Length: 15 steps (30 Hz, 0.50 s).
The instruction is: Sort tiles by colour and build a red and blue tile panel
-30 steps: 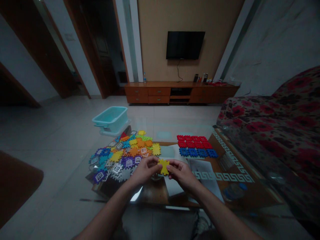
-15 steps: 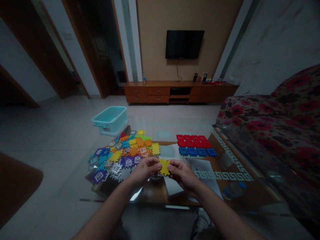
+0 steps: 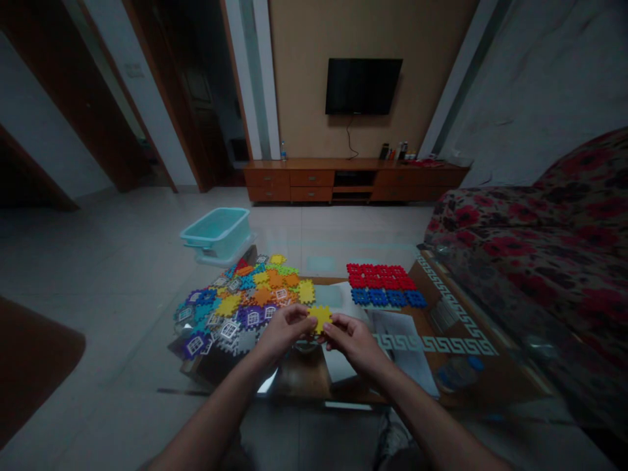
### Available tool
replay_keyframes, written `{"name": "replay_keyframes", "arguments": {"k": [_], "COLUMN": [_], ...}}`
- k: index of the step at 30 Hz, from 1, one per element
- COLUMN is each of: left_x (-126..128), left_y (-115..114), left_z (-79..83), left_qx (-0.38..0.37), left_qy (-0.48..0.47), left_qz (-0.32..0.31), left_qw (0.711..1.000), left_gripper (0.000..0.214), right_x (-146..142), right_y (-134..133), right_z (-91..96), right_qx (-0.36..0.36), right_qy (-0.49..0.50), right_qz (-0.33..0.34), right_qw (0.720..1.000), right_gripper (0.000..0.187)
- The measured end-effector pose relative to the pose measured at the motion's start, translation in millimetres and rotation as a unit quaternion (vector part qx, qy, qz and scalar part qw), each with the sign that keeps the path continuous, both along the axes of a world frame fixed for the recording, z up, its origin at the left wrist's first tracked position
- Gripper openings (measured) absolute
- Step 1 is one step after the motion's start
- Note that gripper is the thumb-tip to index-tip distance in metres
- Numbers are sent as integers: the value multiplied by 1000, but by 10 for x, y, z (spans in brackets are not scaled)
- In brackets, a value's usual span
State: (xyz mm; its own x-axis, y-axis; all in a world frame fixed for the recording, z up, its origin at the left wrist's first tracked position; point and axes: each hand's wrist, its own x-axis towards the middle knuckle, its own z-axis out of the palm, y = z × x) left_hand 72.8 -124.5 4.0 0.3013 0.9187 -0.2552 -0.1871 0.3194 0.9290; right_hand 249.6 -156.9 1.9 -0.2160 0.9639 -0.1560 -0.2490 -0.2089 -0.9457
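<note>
Both hands pinch one yellow toothed puzzle tile (image 3: 321, 316) above the near part of a glass coffee table (image 3: 441, 340). My left hand (image 3: 284, 330) grips its left edge, fingers closed. My right hand (image 3: 350, 337) grips its right and lower edge, fingers closed. Just left of the hands lies a heap of several loose tiles (image 3: 240, 297) in yellow, orange, purple, blue and white. Farther right on the table lies a flat joined panel with red tiles (image 3: 380, 276) above a row of blue tiles (image 3: 387, 298).
White paper sheets (image 3: 397, 333) lie on the table by my right hand. A teal plastic tub (image 3: 216, 230) stands on the floor beyond the heap. A floral sofa (image 3: 534, 248) runs along the right. A wooden TV cabinet (image 3: 353, 178) and wall television (image 3: 363, 86) stand at the far wall.
The yellow tile has tipped and risen slightly between my fingers. Both hands stayed together at the same spot over the table.
</note>
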Motion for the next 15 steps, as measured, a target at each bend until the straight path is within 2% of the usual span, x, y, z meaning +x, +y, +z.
{"name": "replay_keyframes", "arguments": {"k": [3, 6, 9, 15], "left_x": [-15, -30, -33, -15], "left_y": [5, 8, 5, -16], "left_z": [30, 66, 89, 138], "left_qx": [-5, 21, 39, 21], "left_qy": [5, 8, -10, -43], "left_qz": [-24, -29, -46, -61], "left_qw": [1000, 999, 998, 997], "left_gripper": [44, 40, 37, 40], "right_x": [25, 51, 60, 61], "right_y": [-20, -26, -24, -29], "right_z": [34, 47, 34, 46], "right_qx": [12, 12, 14, 21], "right_qy": [-29, -45, -43, -15], "right_qz": [10, 21, 28, 33], "right_qw": [999, 999, 999, 999], "right_gripper": [43, 42, 41, 39]}}
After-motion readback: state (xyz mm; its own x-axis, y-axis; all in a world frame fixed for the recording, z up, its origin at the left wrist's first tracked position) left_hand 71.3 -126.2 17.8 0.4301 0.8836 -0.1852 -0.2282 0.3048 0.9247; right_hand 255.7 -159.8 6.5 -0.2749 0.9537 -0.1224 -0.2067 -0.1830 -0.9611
